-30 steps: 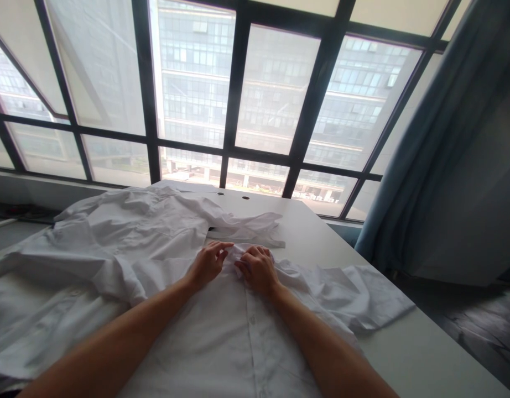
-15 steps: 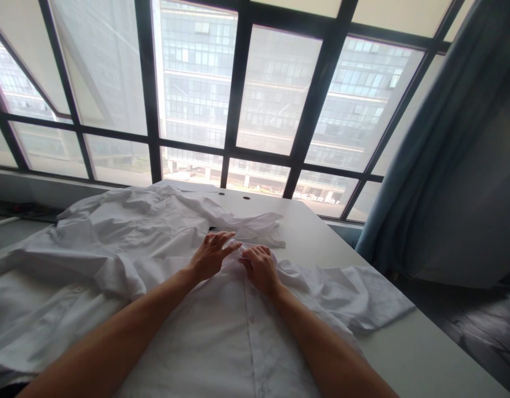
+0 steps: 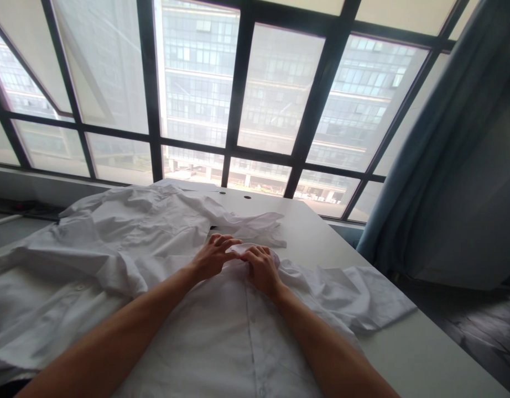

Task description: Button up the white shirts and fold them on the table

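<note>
A white button-up shirt [image 3: 205,331] lies front up on the table, its button strip running toward me and one sleeve [image 3: 363,293] spread to the right. At its collar [image 3: 251,246], my left hand [image 3: 213,257] has its thumb and fingers pinched on the fabric. My right hand [image 3: 261,268] grips the collar from the right, fingers curled over it. The fingertips of both hands meet almost at the middle, and the exact grip beneath them is hidden.
A second white shirt [image 3: 126,232] lies crumpled on the left. A dark-cornered flat object [image 3: 212,228] peeks out beyond my left hand. The white table [image 3: 305,226] reaches toward large windows, and a blue-grey curtain [image 3: 408,166] hangs at the right.
My left hand's fingers have drawn in from a more spread pose and closed at the collar, near my right thumb. My right hand stays at the collar.
</note>
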{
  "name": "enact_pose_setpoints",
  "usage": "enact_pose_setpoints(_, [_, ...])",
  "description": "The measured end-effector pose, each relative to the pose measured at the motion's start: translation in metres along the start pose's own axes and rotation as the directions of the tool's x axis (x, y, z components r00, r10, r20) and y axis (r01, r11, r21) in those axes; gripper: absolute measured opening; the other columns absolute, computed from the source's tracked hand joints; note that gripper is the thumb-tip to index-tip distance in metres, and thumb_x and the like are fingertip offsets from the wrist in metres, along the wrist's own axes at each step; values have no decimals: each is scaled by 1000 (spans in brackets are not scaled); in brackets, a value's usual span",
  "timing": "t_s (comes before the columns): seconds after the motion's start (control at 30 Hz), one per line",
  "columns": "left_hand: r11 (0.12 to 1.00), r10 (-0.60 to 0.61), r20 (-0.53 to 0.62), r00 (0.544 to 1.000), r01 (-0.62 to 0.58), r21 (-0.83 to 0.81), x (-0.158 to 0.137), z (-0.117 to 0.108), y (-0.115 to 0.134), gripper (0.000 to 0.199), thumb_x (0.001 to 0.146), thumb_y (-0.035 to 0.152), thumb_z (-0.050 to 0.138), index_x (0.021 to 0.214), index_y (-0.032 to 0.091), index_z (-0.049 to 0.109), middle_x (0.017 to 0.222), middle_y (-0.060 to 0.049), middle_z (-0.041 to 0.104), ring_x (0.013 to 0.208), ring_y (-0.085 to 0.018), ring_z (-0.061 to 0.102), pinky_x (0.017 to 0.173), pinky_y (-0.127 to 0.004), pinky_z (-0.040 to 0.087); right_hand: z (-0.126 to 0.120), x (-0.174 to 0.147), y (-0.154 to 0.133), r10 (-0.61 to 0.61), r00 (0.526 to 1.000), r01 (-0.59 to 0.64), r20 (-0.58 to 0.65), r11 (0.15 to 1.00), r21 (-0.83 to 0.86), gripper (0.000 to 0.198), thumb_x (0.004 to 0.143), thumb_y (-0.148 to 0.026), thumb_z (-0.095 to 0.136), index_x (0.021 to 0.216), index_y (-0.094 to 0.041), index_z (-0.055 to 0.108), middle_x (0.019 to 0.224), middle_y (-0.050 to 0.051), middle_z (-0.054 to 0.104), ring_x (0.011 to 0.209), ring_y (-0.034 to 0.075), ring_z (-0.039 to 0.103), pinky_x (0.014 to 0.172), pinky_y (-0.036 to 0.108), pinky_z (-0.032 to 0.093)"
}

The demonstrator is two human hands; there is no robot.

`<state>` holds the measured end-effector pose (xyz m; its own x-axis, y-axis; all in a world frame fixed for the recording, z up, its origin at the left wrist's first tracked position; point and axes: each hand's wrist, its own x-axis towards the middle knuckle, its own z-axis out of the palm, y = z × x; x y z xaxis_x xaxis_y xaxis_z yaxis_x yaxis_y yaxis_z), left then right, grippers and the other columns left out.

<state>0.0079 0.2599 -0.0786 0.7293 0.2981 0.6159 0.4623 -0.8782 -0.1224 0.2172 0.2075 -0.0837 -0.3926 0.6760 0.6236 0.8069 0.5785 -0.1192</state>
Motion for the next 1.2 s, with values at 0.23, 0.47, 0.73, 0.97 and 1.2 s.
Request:
enact_pose_setpoints(0.23, [998,-22,-10,1000,23,61,-1,1,-3,29,90,6,51,101,25,70,123,-8,64,120,-24,51,102,-43,33,-1,0,-2,6,1000,-6,25,1000,-9,45,68,2,54,101,-24,72,98,5,68,100,21,58,92,35,38])
enact_pose_setpoints(0.47, [968,-215,-65,975,221,121,-1,-2,-6,12,88,16,62,91,22,72,116,-10,64,111,-29,53,95,-47,38,0,2,-2,-49,998,50,36,998,-31,33,74,-1,53,92,-21,72,93,5,67,92,20,58,89,34,39])
enact_pose_setpoints(0.73, [976,-216,-55,975,217,24,0,-4,-4,15,89,11,57,84,19,69,91,-7,67,88,-22,59,80,-35,45,4,-1,3,2,999,-2,54,1000,12,28,73,-5,53,90,-21,70,93,4,68,91,19,60,84,30,41])
enact_pose_setpoints(0.97, [968,-246,3,969,246,-52,-3,2,-2,17,87,7,57,76,18,63,80,-4,66,81,-19,63,70,-27,47,-1,1,2,103,990,-106,-101,994,-30,20,91,-23,53,99,-20,71,99,7,70,98,22,58,92,35,37])
enact_pose_setpoints(1.2, [955,-270,60,961,275,-111,-4,7,-4,23,79,-3,53,75,18,60,80,-4,66,81,-19,64,71,-25,48,-5,-3,39,311,927,-347,-211,923,-168,28,86,-14,54,108,-16,71,111,12,68,107,26,55,105,46,28])
